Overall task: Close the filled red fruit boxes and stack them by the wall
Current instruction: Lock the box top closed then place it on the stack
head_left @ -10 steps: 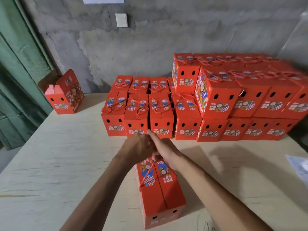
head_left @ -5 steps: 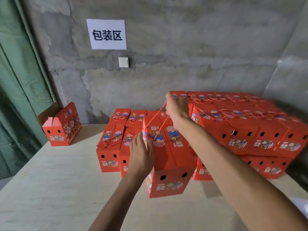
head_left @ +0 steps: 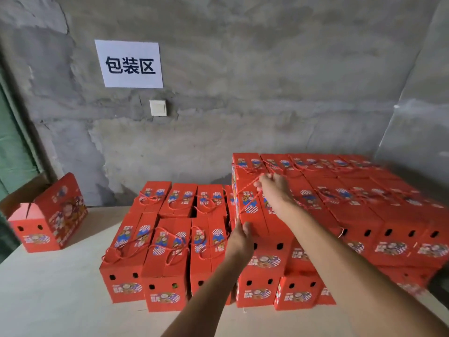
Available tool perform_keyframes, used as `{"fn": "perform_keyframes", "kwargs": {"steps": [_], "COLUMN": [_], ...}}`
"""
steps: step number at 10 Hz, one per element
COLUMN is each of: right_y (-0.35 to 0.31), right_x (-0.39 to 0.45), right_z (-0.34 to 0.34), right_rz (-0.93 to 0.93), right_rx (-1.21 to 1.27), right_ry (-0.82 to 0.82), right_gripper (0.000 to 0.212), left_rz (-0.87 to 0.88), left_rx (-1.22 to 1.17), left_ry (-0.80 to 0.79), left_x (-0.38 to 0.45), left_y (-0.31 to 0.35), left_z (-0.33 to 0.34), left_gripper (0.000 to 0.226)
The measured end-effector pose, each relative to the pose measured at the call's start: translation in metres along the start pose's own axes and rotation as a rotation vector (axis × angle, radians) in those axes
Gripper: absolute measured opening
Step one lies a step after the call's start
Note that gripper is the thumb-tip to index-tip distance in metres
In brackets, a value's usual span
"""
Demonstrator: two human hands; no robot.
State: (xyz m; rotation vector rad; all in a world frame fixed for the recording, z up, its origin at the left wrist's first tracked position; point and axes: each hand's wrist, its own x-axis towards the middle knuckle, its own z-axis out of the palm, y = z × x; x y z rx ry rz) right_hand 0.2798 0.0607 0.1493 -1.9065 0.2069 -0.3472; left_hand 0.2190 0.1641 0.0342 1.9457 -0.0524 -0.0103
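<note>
Half a second ago the box [head_left: 261, 215] hung in the air in front of the stack; now you have carried it up and away to about one o'clock, and it appears to sit on the upper layer at the front-left corner of the tall block, though its underside is hidden by your arm, so full contact cannot be confirmed. Your right hand [head_left: 273, 188] is clenched around the red cord [head_left: 247, 194], which runs taut from the box top up to your fingers, so you seem to be carrying some of the weight by the handle while you settle it. Your left hand [head_left: 240, 237] is flat, fingers straight, pressing the box's left side near its front corner; that looks like steering, keeping the box square with its neighbours rather than lifting.

Closed boxes fill the stack [head_left: 364, 203] from twelve to three o'clock, two layers high against the wall [head_left: 267, 93], with a lower group [head_left: 167, 239] at eleven o'clock, one layer only. One open box [head_left: 46, 220] stands apart at nine o'clock on the table [head_left: 48, 300], flap up, not yet closed.

Next, in my judgement, you should ease the cord down only once the box is flush, or it may tip off the edge toward you.
</note>
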Motion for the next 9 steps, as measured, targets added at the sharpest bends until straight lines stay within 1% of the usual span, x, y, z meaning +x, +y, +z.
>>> {"fn": "perform_keyframes", "kwargs": {"steps": [1,2,3,4,5,6,7,8,9], "right_y": [0.055,0.115,0.130,0.125,0.130,0.124,0.110,0.057,0.004], "right_x": [0.005,-0.008,0.001,0.018,0.021,0.019,0.011,0.006,-0.020], "right_z": [-0.002,0.010,0.019,0.024,0.026,0.025,0.023,0.016,-0.001], "right_rz": [-0.233,-0.662,-0.806,-0.811,-0.854,-0.749,-0.563,-0.363,-0.388], "right_rx": [-0.248,-0.730,-0.866,-0.916,-0.965,-1.029,-1.190,-1.035,-0.916], "right_ry": [0.001,0.029,0.143,0.219,0.216,0.093,-0.168,-0.210,-0.029], "right_gripper": [0.012,0.025,0.030,0.031,0.033,0.040,0.046,0.035,0.042], "left_rz": [0.016,0.003,0.004,-0.036,-0.062,-0.133,-0.214,-0.144,-0.017], "left_rx": [-0.011,-0.058,-0.109,-0.099,-0.100,-0.068,0.044,0.186,0.096], "left_ry": [0.085,0.126,0.140,0.169,0.151,0.107,0.033,-0.053,-0.017], "left_x": [0.035,0.056,0.074,0.092,0.095,0.092,0.084,0.078,0.057], "left_y": [-0.008,-0.014,-0.017,-0.015,-0.013,-0.007,0.015,0.046,0.078], "left_z": [0.012,0.023,0.027,0.027,0.028,0.023,-0.003,-0.032,-0.055], "left_gripper": [0.055,0.054,0.053,0.047,0.044,0.042,0.038,0.028,0.024]}}
